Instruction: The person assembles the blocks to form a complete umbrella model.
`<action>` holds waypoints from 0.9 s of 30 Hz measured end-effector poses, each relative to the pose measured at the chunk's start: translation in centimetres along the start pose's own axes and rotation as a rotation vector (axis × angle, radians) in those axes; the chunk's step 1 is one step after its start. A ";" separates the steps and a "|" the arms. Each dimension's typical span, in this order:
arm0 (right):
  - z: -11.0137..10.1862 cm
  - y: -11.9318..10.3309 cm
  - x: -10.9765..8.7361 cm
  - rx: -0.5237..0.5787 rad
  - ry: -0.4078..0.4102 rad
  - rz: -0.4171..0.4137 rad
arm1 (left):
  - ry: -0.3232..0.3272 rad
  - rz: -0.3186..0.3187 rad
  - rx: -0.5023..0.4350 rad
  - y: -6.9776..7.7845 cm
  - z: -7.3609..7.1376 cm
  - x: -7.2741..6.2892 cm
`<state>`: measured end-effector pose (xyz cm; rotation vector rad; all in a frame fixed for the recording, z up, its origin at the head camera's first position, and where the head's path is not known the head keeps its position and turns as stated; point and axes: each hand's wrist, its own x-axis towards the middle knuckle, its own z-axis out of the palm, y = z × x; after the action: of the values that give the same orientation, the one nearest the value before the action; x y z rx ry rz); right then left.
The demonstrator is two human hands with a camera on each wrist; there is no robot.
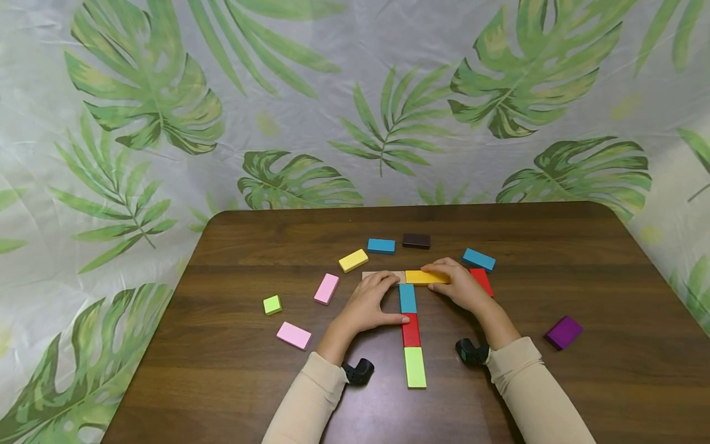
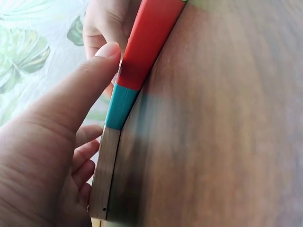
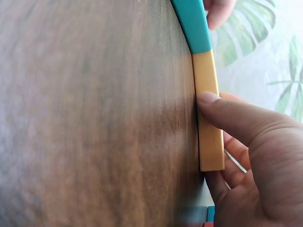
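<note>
On the wooden table, a plain wood block (image 1: 402, 277) and an orange block (image 1: 415, 277) lie end to end in a crosswise row. From their joint a blue block (image 1: 407, 299), a red block (image 1: 412, 333) and a lime green block (image 1: 415, 368) run toward the person, forming a T. My left hand (image 1: 363, 308) has its fingers along the far side of the wood block, its thumb stretched out to the red block's edge. My right hand (image 1: 460, 288) pinches the orange block (image 3: 210, 142), thumb on the near face, fingers behind.
Loose blocks lie around the T: pink ones (image 1: 294, 335) and a small lime block (image 1: 272, 304) at left, yellow (image 1: 353, 261), blue (image 1: 381, 246) and black (image 1: 416, 240) behind, blue (image 1: 479, 259) and red (image 1: 482, 280) by the right hand, purple (image 1: 564, 333) farther right.
</note>
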<state>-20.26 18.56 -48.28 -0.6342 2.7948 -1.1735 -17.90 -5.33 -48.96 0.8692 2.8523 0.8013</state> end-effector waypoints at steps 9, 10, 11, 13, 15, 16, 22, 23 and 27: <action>0.0 0.0 -0.1 0.010 -0.005 0.004 | -0.014 0.020 0.071 0.2 0.1 0.4; 0.0 0.0 -0.1 0.010 -0.005 0.004 | -0.019 0.019 0.079 0.3 0.1 0.5; 0.0 0.0 -0.1 0.011 -0.006 0.002 | -0.023 0.019 0.084 0.3 0.1 0.5; 0.0 0.0 -0.1 0.013 -0.006 0.003 | -0.033 0.014 0.089 0.4 0.0 0.5; 0.0 0.0 -0.1 0.014 -0.005 0.005 | -0.043 0.010 0.095 0.5 -0.1 0.5; 0.0 0.0 -0.1 0.015 -0.003 0.008 | -0.048 0.008 0.098 0.5 -0.2 0.5; 0.0 -0.1 -0.1 0.020 0.006 0.013 | -0.066 0.003 0.102 0.8 -0.5 0.5; 0.0 -0.1 -0.1 0.021 0.005 0.013 | -0.066 0.002 0.102 0.8 -0.5 0.5; 0.0 0.0 -0.1 0.019 -0.001 0.016 | -0.070 -0.002 0.104 0.8 -0.5 0.5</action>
<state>-20.20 18.59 -48.23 -0.6089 2.7789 -1.1957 -17.98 -4.72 -48.07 0.8877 2.8544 0.6143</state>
